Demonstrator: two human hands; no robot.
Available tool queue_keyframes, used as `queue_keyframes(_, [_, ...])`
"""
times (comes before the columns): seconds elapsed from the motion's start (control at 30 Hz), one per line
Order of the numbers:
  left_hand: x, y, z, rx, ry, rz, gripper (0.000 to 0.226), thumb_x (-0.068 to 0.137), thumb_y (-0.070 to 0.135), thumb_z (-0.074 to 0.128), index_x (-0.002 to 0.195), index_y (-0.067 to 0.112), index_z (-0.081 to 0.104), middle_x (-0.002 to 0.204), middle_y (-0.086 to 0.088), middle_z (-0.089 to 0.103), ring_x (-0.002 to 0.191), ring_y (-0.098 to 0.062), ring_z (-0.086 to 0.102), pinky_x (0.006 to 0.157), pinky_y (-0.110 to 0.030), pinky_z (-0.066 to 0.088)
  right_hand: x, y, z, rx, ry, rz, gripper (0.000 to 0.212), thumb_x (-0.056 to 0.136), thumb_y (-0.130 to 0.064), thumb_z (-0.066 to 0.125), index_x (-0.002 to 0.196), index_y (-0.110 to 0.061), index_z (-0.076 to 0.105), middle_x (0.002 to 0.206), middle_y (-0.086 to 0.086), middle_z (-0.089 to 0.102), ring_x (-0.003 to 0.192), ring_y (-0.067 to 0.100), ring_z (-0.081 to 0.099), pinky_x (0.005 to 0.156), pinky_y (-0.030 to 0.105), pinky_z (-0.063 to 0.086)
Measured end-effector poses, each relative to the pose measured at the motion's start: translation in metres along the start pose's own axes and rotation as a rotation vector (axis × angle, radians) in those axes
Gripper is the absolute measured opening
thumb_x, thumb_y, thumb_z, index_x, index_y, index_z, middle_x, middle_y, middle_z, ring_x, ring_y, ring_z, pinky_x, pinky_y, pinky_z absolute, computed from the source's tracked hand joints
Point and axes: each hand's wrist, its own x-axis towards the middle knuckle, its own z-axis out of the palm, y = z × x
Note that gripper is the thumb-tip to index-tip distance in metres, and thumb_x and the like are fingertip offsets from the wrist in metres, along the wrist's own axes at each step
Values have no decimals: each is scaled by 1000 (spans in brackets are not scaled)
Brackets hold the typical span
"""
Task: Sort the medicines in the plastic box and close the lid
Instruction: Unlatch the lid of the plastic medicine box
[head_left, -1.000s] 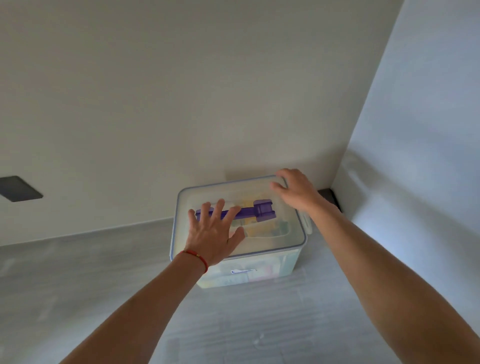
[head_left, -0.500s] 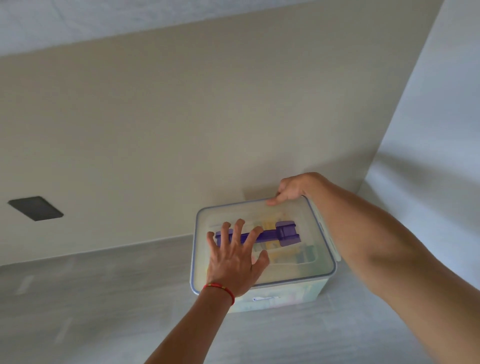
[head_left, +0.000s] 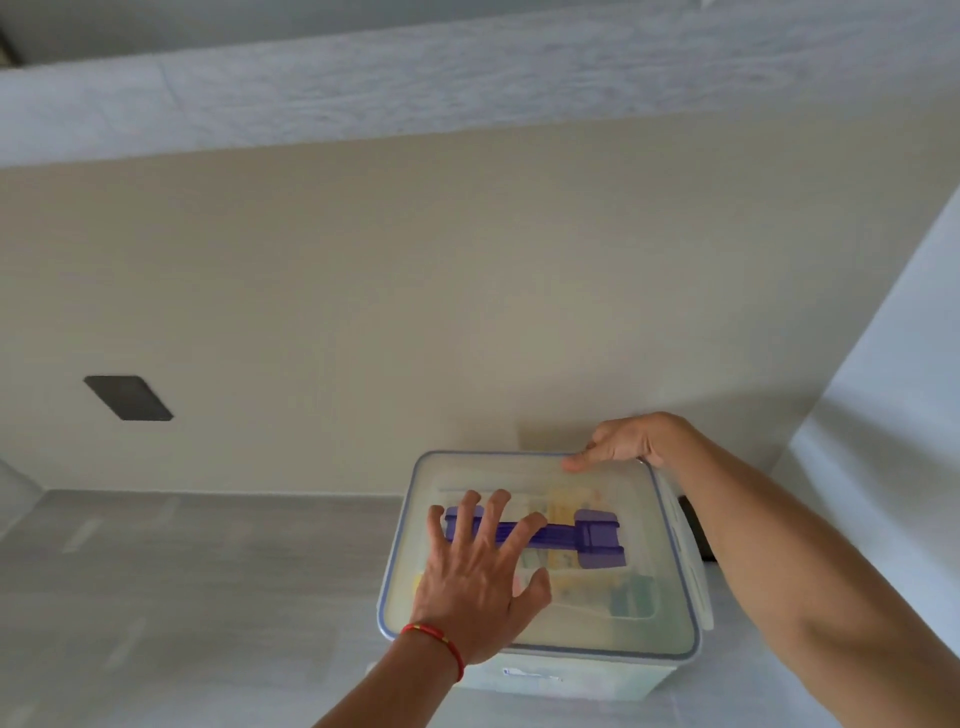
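Pressing flat with spread fingers, left hand (head_left: 475, 592) steadies the translucent blue-rimmed plastic lid (head_left: 597, 631); right hand (head_left: 626, 441) curls over its far edge, seemingly seating it.

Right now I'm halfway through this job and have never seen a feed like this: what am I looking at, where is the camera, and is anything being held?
There is no machine here: these are a person's two bare hands, filmed by one wide-angle camera worn on the head, looking forward and down. That is why both forearms come in from the bottom of the picture.

A clear plastic box stands on a grey surface near a beige wall. Its lid is on, with a purple handle across the top. Coloured packets show dimly through the lid.

The left hand, with a red string at the wrist, lies flat with fingers spread, pressing on the lid and partly over the handle. The right hand is at the lid's far edge, fingers curled down behind it. I cannot tell what its grip is on there.
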Motion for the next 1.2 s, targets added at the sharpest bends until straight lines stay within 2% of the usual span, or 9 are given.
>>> queue_keyframes(0.13, [3,-1,-2,3,-5,-15,50,90,65,35,135,42,41,144,0,44,130,-35,43,104,-61,31,2,-5,-3,6,-55,-27,122,53,-72,82,148,-5,48,162,10,36,151,22,28,125,36,16])
queue_keyframes(0.33, [1,-1,3,-16,-4,-22,50,89,65,38,134,44,41,143,1,45,129,-34,45,103,-63,33,10,3,-1,33,-111,1,62,70,-61,79,111,-16,66,136,4,55,108,7,52,90,21,40])
queue_keyframes(0.47, [2,0,5,-39,16,-21,50,84,64,46,130,45,44,138,3,47,123,-32,50,100,-61,36,12,10,2,24,-35,-32,89,69,-63,80,134,-6,58,148,6,50,138,20,40,117,32,27])
queue_keyframes(0.63, [5,2,3,-31,41,-23,50,83,62,48,129,45,45,137,3,48,121,-32,51,98,-61,38,-2,-5,-4,-9,-116,-50,94,60,-72,81,128,-10,63,137,-1,57,128,19,51,102,29,38])
queue_keyframes(0.73, [4,3,2,-25,41,-40,49,85,63,46,131,45,42,140,4,46,126,-32,49,101,-61,38,-2,-33,9,-114,-12,-39,109,71,-94,51,154,-23,43,159,-8,37,150,20,33,117,37,27])
queue_keyframes(0.83, [2,3,2,-23,32,-41,50,86,64,44,132,46,40,141,4,44,129,-31,46,103,-62,36,4,-49,28,-195,143,-39,92,93,-82,14,162,-22,25,171,3,16,158,25,16,125,43,13])
queue_keyframes(1.0, [3,2,5,-25,31,-44,49,87,65,42,133,47,40,142,5,41,131,-29,42,104,-62,35,8,-44,31,71,155,-40,67,106,-57,16,162,-19,23,170,5,19,157,24,18,122,34,14])
queue_keyframes(1.1, [4,2,6,-16,38,-46,49,87,65,42,132,46,41,142,5,41,131,-29,43,104,-62,34,4,-45,33,15,387,-106,61,97,-56,19,97,-19,68,115,12,66,118,31,61,97,39,42])
queue_keyframes(1.2, [4,1,6,-8,44,-45,49,87,65,41,132,45,42,142,5,41,131,-29,43,104,-62,34,-5,-37,42,-186,578,-244,53,90,-57,22,67,-18,47,77,4,57,79,28,59,70,36,43])
